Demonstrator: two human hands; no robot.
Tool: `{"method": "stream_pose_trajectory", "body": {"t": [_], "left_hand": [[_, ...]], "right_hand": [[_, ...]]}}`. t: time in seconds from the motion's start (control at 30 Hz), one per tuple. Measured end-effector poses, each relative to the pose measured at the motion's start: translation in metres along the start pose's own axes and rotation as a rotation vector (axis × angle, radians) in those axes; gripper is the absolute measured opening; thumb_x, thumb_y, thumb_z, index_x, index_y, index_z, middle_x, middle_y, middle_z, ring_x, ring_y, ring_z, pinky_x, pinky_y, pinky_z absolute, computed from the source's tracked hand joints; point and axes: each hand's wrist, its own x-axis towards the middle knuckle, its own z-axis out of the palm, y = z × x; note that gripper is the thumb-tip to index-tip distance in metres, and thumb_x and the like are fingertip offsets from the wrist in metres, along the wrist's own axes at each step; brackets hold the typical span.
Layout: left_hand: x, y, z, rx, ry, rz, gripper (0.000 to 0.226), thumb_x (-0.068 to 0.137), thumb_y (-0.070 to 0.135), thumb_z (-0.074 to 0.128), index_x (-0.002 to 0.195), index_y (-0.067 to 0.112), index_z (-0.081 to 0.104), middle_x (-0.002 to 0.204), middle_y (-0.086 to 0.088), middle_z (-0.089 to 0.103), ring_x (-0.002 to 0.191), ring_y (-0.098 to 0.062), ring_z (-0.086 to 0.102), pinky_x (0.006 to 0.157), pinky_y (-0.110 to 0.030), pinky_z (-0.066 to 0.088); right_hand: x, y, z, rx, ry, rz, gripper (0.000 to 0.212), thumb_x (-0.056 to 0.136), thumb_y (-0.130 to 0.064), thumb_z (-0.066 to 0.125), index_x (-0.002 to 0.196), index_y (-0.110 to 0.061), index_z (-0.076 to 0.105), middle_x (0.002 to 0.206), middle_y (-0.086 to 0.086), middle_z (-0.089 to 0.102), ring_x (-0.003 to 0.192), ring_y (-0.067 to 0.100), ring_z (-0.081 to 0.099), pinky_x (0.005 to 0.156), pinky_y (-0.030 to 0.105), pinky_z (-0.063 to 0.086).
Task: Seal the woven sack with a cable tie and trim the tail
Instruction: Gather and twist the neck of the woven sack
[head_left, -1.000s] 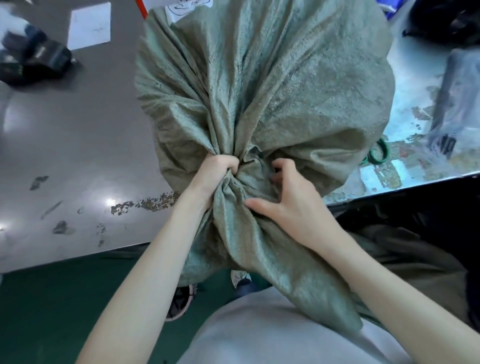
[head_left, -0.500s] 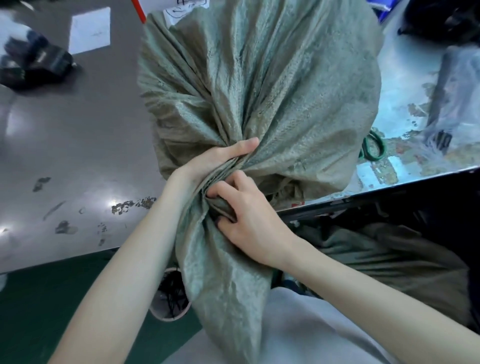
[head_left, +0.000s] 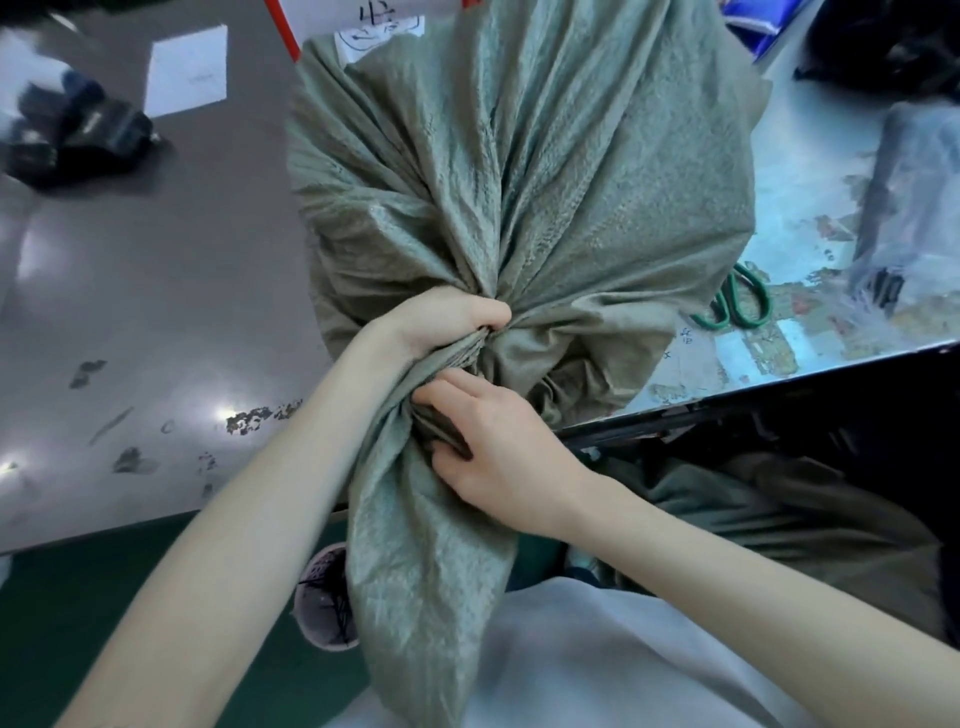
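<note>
A full grey-green woven sack (head_left: 519, 171) lies on the table with its mouth toward me. The mouth is gathered into a twisted neck at the table's front edge. My left hand (head_left: 447, 325) is clenched around that neck from the left. Just below it, my right hand (head_left: 498, 447) grips the bunched cloth, fingers dug into the folds. The loose end of the sack (head_left: 426, 582) hangs down over the edge onto my lap. Green-handled scissors (head_left: 737, 306) lie on the table to the right, partly hidden by the sack. I see no cable tie.
The grey table (head_left: 156, 322) spreads to the left, with a white paper (head_left: 187, 70) and black objects (head_left: 78, 132) at the back left. The right part of the table (head_left: 810, 249) is scuffed light blue. A clear plastic bag (head_left: 904, 208) lies at the right. Dark cloth (head_left: 779, 509) fills the space below the right edge.
My left hand has closed from a flat hold into a fist around the neck. My right hand has shifted lower on the gathered cloth, and the neck looks tighter.
</note>
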Motion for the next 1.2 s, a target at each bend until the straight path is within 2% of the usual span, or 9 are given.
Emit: {"method": "stream_pose_trajectory", "body": {"t": [0.13,0.27,0.4,0.53,0.73,0.87,1.0,1.13,1.2], "left_hand": [[-0.002,0.005,0.007,-0.087,-0.013,0.071,0.012,0.066,0.021,0.054,0.059,0.015,0.047,0.06,-0.006,0.045,0.057,-0.022,0.04,0.056,-0.031,0.034],[-0.007,0.003,0.002,-0.389,-0.389,-0.002,0.03,0.085,0.027,0.059,0.099,0.003,0.07,0.091,-0.016,0.072,0.077,-0.027,0.067,0.078,-0.033,0.055],[0.002,-0.002,-0.002,-0.142,-0.27,0.042,0.035,0.077,0.021,0.073,0.108,0.004,0.071,0.108,-0.013,0.073,0.099,-0.028,0.068,0.101,-0.042,0.049],[0.002,0.001,0.003,0.026,-0.065,0.049,0.018,0.07,0.022,0.074,0.086,0.012,0.076,0.087,0.0,0.076,0.084,-0.019,0.071,0.088,-0.03,0.055],[-0.002,0.005,0.005,0.22,0.099,0.069,0.012,0.077,0.025,0.064,0.067,0.018,0.067,0.071,0.009,0.064,0.065,-0.007,0.058,0.065,-0.022,0.047],[-0.001,0.004,0.001,0.321,0.078,0.069,0.013,0.078,0.022,0.062,0.081,0.012,0.07,0.084,0.0,0.066,0.077,-0.015,0.061,0.077,-0.03,0.051],[0.002,0.003,0.002,0.297,0.056,0.101,0.006,0.077,0.014,0.064,0.081,0.012,0.067,0.078,0.0,0.064,0.072,-0.014,0.059,0.069,-0.025,0.046],[0.001,0.007,0.007,0.151,0.026,0.112,0.022,0.075,0.006,0.06,0.055,0.015,0.053,0.043,0.012,0.054,0.054,-0.004,0.053,0.052,-0.013,0.042],[-0.001,0.014,0.008,0.029,-0.038,0.106,0.015,0.069,0.013,0.059,0.055,0.016,0.052,0.05,0.007,0.054,0.063,-0.013,0.051,0.064,-0.023,0.042]], "right_hand": [[-0.014,0.009,-0.022,0.214,0.101,0.11,0.015,0.089,-0.016,0.061,0.101,-0.012,0.07,0.095,0.0,0.073,0.086,0.009,0.066,0.079,0.025,0.05],[-0.024,0.033,-0.041,0.346,0.549,0.365,0.009,0.087,-0.009,0.062,0.078,-0.012,0.063,0.07,-0.005,0.064,0.065,0.005,0.057,0.064,0.019,0.044],[-0.027,0.059,-0.056,0.331,0.79,0.585,0.031,0.081,-0.018,0.068,0.104,-0.023,0.048,0.108,-0.001,0.051,0.1,0.011,0.051,0.086,0.025,0.043],[-0.019,0.07,-0.061,0.432,0.791,0.733,0.049,0.08,-0.021,0.071,0.119,-0.023,0.041,0.126,0.003,0.041,0.117,0.019,0.044,0.095,0.03,0.04],[-0.008,0.066,-0.056,0.672,0.721,0.705,0.029,0.079,-0.003,0.062,0.103,-0.014,0.05,0.095,0.016,0.058,0.077,0.022,0.059,0.066,0.03,0.053],[0.002,0.058,-0.062,0.764,0.72,0.609,0.031,0.082,0.008,0.055,0.096,-0.02,0.049,0.09,0.011,0.057,0.079,0.021,0.061,0.07,0.031,0.057],[0.012,0.059,-0.068,0.757,0.699,0.575,0.03,0.081,0.004,0.06,0.095,-0.021,0.05,0.084,0.002,0.063,0.083,0.019,0.062,0.078,0.035,0.054],[0.022,0.063,-0.074,0.771,0.649,0.556,0.033,0.078,0.001,0.063,0.102,-0.015,0.047,0.095,0.005,0.066,0.09,0.017,0.064,0.08,0.031,0.051],[0.025,0.064,-0.08,0.802,0.585,0.548,0.035,0.078,0.001,0.063,0.106,-0.014,0.048,0.102,0.003,0.069,0.096,0.016,0.065,0.082,0.028,0.051]]}}
